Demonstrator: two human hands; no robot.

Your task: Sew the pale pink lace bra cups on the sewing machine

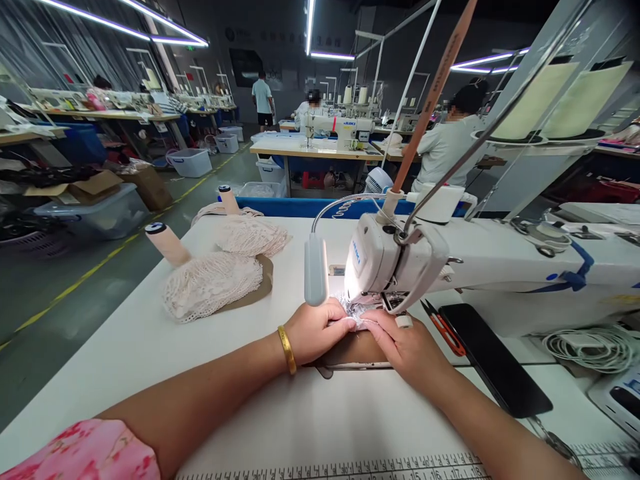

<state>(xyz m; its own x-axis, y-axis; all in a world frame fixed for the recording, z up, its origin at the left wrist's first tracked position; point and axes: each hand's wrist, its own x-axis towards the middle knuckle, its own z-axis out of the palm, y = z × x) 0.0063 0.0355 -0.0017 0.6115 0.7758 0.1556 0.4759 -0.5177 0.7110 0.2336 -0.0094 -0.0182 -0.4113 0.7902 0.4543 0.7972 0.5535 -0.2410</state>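
Observation:
A white sewing machine [380, 250] stands over the middle of the table, its lit needle area just above my hands. White lacy fabric [356, 312] lies under the machine head, partly hidden by it and by my fingers. My left hand [320, 330], below a gold bangle [287, 349], pinches the fabric's near left edge between thumb and fingers. From the right, my right hand [403, 340] grips the same fabric close to the needle area, thumb and fingers closed on it. A brown surface [353, 350] shows beneath the fabric between my hands.
Cream lace pieces [215, 287] and thread cones [167, 245] lie on the left. Orange-handled thread snips [445, 330] and a black phone [495, 360] lie right of my right hand. A lamp [315, 272] hangs left of the machine head. A ruler strip [320, 470] runs along the near edge.

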